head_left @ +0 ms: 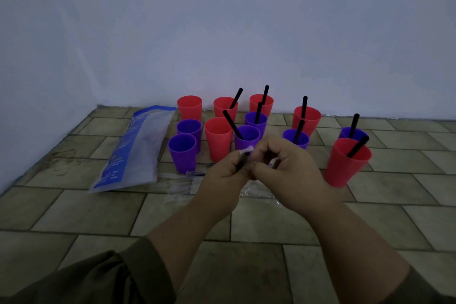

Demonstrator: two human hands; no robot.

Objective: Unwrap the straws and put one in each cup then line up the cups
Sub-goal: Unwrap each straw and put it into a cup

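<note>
Black plastic straw (240,165) sits partly inside a thin clear plastic wrapper (247,149), held in mid-air between both hands, above the floor & just in front of the cups. Nearest the cam: dark olive sleeves (86,276) at the bottom edge, bare forearms angling in to meet at centre. Left hand (223,176) has fingers curled, thumb & forefinger pinching the straw low down. The straw tilts up to the right w/ the wrapper's twisted end poking out on top. Right hand (290,170) is also curled, knuckles up, fingertips pinching the wrapper right beside the left thumb; the hands seem to touch. Only a short dark stretch of straw shows, rest hidden by fingers.

Under the hands, clear wrapper scraps (177,189) lie on the beige tiled floor (74,210). Beyond: 12 cups in a loose cluster, not in a line. Eight hold a black straw each, e.g. the red plastic cup (345,168) at near right & the purple plastic cup (246,139) just behind the hands. Four have none, all at left: two empty purple cups (182,155) & two empty red cups (218,140). Flat blue-and-clear plastic bag (133,150) lies left of the cups. Pale wall (222,32) at the back.
</note>
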